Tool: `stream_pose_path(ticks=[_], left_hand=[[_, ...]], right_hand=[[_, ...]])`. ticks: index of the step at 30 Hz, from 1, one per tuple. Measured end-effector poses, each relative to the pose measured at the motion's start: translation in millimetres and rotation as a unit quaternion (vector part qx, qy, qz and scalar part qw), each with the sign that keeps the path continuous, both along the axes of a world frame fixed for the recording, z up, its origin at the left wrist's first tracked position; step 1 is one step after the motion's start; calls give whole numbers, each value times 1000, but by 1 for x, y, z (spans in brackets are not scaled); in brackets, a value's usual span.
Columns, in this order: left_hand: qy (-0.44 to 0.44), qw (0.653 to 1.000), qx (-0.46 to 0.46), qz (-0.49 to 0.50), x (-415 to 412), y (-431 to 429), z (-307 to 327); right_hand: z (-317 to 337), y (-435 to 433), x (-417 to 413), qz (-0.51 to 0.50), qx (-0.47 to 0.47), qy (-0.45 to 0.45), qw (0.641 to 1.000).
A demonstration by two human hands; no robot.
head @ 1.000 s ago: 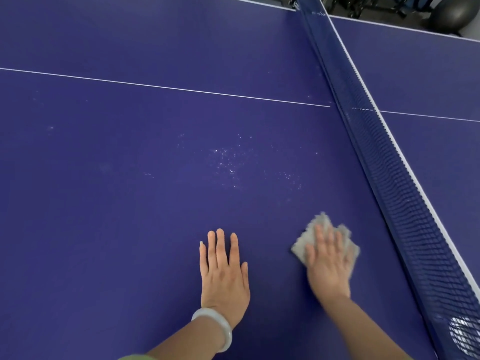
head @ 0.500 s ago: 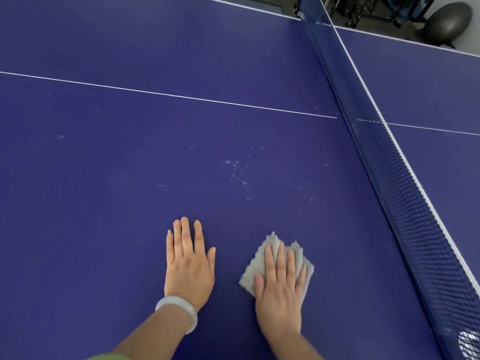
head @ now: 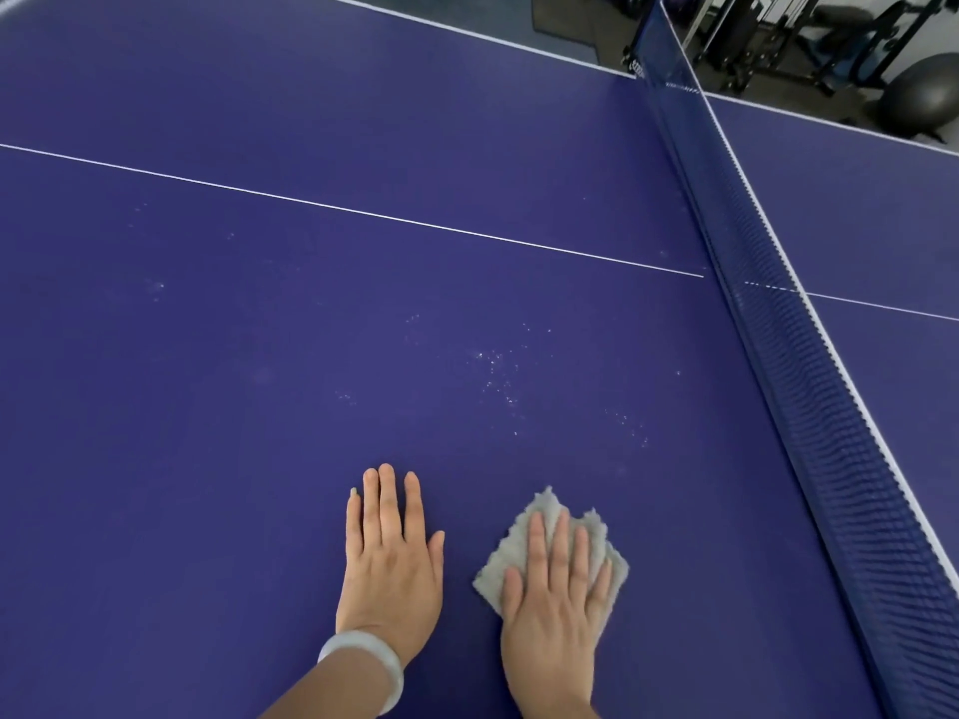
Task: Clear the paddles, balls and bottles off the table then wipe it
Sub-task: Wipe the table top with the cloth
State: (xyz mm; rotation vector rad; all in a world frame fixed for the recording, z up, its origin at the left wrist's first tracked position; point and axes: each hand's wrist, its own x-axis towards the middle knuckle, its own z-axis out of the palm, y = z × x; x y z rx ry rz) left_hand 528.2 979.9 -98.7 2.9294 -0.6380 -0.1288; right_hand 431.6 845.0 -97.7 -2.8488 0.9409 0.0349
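Since one second ago, both hands have shifted left along the table (head: 259, 459), away from the net (head: 809, 386). Over the last half second we see almost no change.

We press the right hand (head: 555, 614) flat on a grey cloth (head: 544, 507), fingers straight and spread, not curled round it. The cloth lies crumpled on the blue surface, with its edges showing beyond the fingertips and at both sides.

We rest the left hand (head: 389, 573) just beside it, palm down, fingers straight, holding nothing. A white bracelet (head: 363, 661) sits on that wrist.

A scatter of white specks (head: 498, 371) marks the surface between the hands and the white centre line (head: 363, 212). A dark exercise ball (head: 923, 101) stands past the far edge.
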Motion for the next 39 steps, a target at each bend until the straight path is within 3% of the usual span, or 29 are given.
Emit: stream_pose_path(ticks=[3, 5, 11, 17, 23, 28, 35, 39], left_hand=[[-2, 1000, 8, 2, 2, 1, -2], [-12, 1000, 8, 5, 1, 2, -4], [-36, 998, -28, 47, -1, -14, -3], [-34, 991, -79, 104, 1, -108, 9], [-7, 983, -54, 173, 1, -164, -1], [-28, 983, -27, 178, -2, -170, -8], [-40, 980, 3, 193, 0, -171, -15], [-50, 980, 3, 194, -1, -171, -16]], right_hand=[[-1, -32, 25, 110, -29, 9, 993], [-5, -68, 27, 130, -45, 18, 990], [-13, -168, -42, -11, -43, 20, 999], [-21, -221, -111, -42, -20, -4, 999], [-25, -274, -137, -36, -26, -38, 998], [-15, -320, -85, 30, -24, -18, 999], [-5, -352, 74, 24, -11, 2, 1000], [2, -309, 87, 230, 32, 22, 972]])
